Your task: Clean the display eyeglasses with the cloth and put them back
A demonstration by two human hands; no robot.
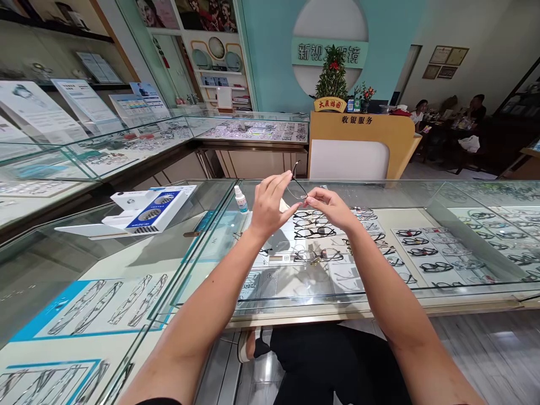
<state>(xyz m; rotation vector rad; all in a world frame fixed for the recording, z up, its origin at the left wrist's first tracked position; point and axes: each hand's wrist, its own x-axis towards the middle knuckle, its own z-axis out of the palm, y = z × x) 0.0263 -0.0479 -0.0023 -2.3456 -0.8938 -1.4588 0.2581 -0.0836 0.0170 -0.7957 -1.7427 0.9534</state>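
Note:
A pair of thin-rimmed eyeglasses (300,184) is held up above the glass counter, turned nearly edge-on. The fingertips of my left hand (268,203) close on its left side, with the thumb stretched out below. My right hand (333,208) pinches the other side near the lower rim between thumb and fingers. Something white, perhaps a cloth (284,206), shows between my left thumb and fingers; its shape is mostly hidden. Just left of my left hand, a small white spray bottle (240,199) with a blue lower part stands upright on the counter.
Below my hands, the glass display counter (304,295) holds rows of eyeglasses (314,232). An opened white and blue box (158,211) lies on the counter to the left. A wooden cashier desk (358,132) with a plant stands beyond. People sit at the far right.

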